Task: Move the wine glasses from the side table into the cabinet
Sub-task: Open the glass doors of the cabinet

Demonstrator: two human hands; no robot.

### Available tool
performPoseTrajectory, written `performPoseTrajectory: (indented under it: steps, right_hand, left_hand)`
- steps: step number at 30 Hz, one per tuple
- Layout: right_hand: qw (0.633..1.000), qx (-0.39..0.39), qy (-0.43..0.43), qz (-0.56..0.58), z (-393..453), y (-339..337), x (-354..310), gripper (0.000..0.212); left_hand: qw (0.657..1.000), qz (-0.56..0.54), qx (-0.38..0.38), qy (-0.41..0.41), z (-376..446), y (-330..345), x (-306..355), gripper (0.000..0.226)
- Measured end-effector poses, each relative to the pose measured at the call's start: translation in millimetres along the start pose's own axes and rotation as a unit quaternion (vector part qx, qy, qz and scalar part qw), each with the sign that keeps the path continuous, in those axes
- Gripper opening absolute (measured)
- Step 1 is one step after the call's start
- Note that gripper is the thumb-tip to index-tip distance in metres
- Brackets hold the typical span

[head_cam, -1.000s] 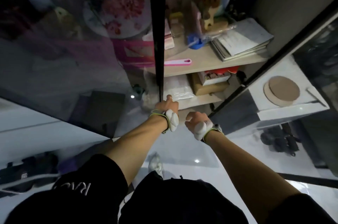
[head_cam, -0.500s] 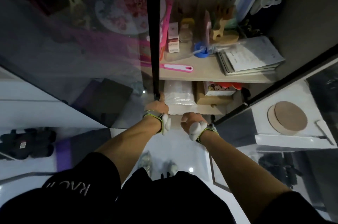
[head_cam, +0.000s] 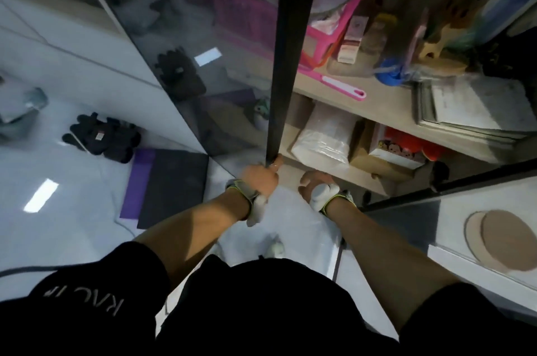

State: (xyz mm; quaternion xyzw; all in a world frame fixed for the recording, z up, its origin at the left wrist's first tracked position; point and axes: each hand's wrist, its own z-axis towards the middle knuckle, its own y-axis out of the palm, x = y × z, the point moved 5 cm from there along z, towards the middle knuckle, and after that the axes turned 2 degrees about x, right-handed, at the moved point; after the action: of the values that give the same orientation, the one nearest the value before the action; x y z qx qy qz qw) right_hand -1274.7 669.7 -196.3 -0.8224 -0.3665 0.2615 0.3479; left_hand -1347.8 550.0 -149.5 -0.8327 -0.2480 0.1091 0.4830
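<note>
Cabinet point(head_cam: 386, 103) open: left hand point(head_cam: 260, 178) grips upright door frame point(head_cam: 287, 50); right hand point(head_cam: 315, 185) loosely curled, empty.

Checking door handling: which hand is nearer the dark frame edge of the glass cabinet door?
Left. The left hand grips the bottom of the door frame edge. The right hand sits apart to its right, in front of the lower shelf, holding nothing.

The left hand point(head_cam: 261, 178) grips the door frame point(head_cam: 286, 65) left of the cabinet shelf point(head_cam: 389, 100); the right hand point(head_cam: 316, 184) hangs just beside it, below the lower shelf point(head_cam: 343, 172).
</note>
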Motion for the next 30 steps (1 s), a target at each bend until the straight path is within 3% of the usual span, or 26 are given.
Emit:
performPoseTrajectory:
  steps: [9,14,19,24,30]
  right_hand:
    - [0.999,-0.009,0.003,-0.042,-5.3,26.2,-40.6,0.038]
    - [1.0,0.0,0.004,-0.017,-19.1,40.2,-62.9,0.037]
    - [0.999,0.012,0.024,0.018,-23.6,51.4,-75.9,0.032]
    - [0.999,-0.002,0.026,0.033,-26.5,64.8,-99.3,0.03]
    - [0.999,-0.027,-0.031,0.028,-26.5,78.2,-143.0,0.031]
  left_hand:
    - [0.996,-0.067,0.041,-0.037,-34.1,31.0,-23.1,0.067]
    - [1.0,0.011,-0.029,-0.005,-59.6,37.1,-32.1,0.082]
    - [0.993,0.091,0.029,0.071,-91.2,54.9,-43.9,0.043]
    - [0.991,0.095,0.046,0.084,-117.5,75.5,-63.0,0.047]
    - [0.979,0.158,0.084,0.099,-147.8,96.8,-91.5,0.033]
